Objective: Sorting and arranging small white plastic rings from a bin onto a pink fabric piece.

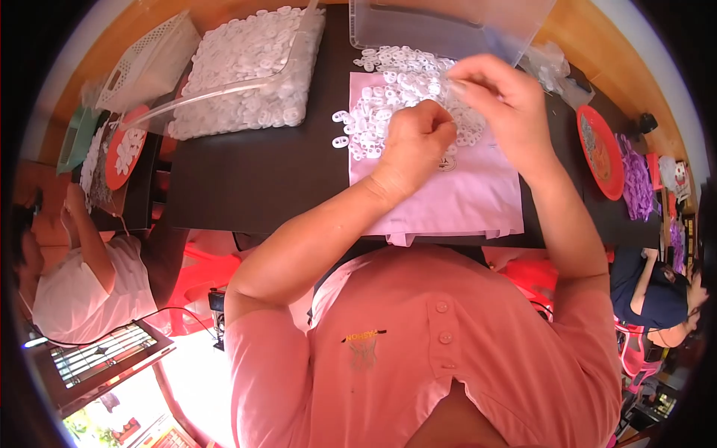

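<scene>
A heap of small white oval plastic pieces with holes [367,127] lies on a pink cloth [455,205] on the dark table. Over the heap's near edge is my left hand [420,142], its fingers curled closed. Whatever it grips is hidden behind the fingers. Higher and to the right, my right hand [502,101] has thumb and forefinger brought together above the heap. Its fingertips are slightly blurred, so anything pinched there is too small to name.
At the left stands a clear tub [295,97] full of white pieces, beside a white basket [146,71]. Another clear bin [426,26] sits behind the heap. Red plates lie left [119,168] and right [600,149], with purple strands [635,179] beyond. Other people sit at both sides.
</scene>
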Available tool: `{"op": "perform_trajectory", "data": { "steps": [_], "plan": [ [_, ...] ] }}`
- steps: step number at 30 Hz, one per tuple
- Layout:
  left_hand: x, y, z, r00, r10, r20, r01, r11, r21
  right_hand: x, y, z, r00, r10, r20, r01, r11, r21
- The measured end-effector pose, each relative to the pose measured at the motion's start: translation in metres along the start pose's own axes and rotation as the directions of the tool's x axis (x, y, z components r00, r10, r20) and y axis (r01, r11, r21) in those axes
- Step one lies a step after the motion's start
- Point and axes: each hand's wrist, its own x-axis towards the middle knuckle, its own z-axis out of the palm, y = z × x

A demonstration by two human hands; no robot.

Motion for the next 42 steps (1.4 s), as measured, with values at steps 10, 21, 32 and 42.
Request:
{"op": "perform_trajectory", "data": {
  "steps": [10, 21, 32, 42],
  "plan": [
    [0.004, -0.020, 0.011, 0.879, 0.475, 0.043, -0.452, 0.802, 0.390, 0.066, -0.020, 0.102, 0.557, 0.032, 0.830, 0.553, 0.732, -0.399],
    [0.005, -0.013, 0.010, 0.898, 0.440, -0.004, -0.413, 0.847, 0.335, 0.071, -0.025, 0.131, 0.419, 0.131, 0.899, 0.611, 0.692, -0.385],
    [0.003, -0.019, 0.011, 0.919, 0.393, -0.019, -0.367, 0.873, 0.322, 0.069, -0.022, 0.134, 0.398, 0.035, 0.917, 0.676, 0.665, -0.319],
    [0.002, -0.010, 0.009, 0.919, 0.391, 0.057, -0.391, 0.878, 0.276, 0.072, -0.012, 0.117, 0.478, -0.079, 0.875, 0.540, 0.812, -0.221]
  ]
}}
